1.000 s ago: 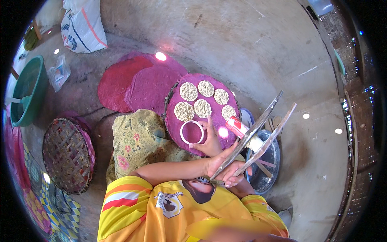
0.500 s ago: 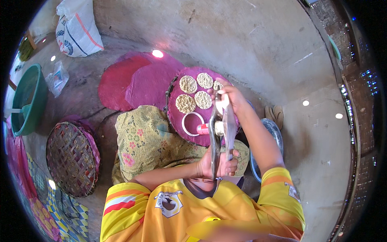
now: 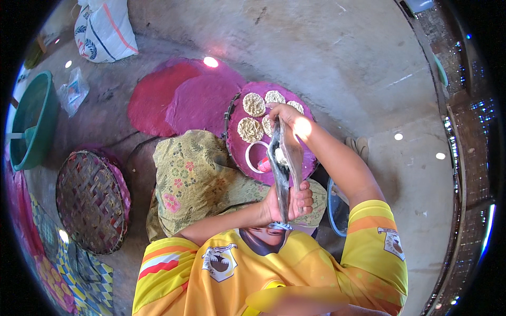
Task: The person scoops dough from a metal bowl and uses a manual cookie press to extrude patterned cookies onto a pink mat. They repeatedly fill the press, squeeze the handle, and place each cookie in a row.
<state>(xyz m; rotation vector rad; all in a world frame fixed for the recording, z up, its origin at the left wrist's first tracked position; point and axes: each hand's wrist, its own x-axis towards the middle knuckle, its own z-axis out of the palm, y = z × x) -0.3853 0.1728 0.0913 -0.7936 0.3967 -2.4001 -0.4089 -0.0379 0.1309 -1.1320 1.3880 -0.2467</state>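
A pair of long flat metal plates [image 3: 285, 163], closed face to face, is held between the two hands. The left hand [image 3: 291, 201] is closed around the near end of the plates, just above the lap; the fingers [image 3: 304, 199] are wrapped over the edge. The right hand [image 3: 282, 113] is extended forward and is curled over the far end of the plates; how firmly it is closed cannot be told, as the plates cover part of it.

The long axis of the plates runs away from the body, from the left hand near the chest to the right hand over the round purple tray [image 3: 241, 152]. A pale flattened piece [image 3: 281, 156] is seen between the plates about midway along. The plates are held on edge, tilted slightly to the right.

The tray lies directly beneath the far half of the plates. Round pale cakes [image 3: 253, 104] are set in rows on its far part, and a white ring [image 3: 255, 156] lies on its near part, just left of the plates. The right hand is the nearer one to the cakes; the left hand is the nearer one to the ring.

A patterned cloth [image 3: 192, 176] covers the lap. A woven basket [image 3: 90, 200] and a green tub [image 3: 32, 118] stand well apart on the floor to the left.
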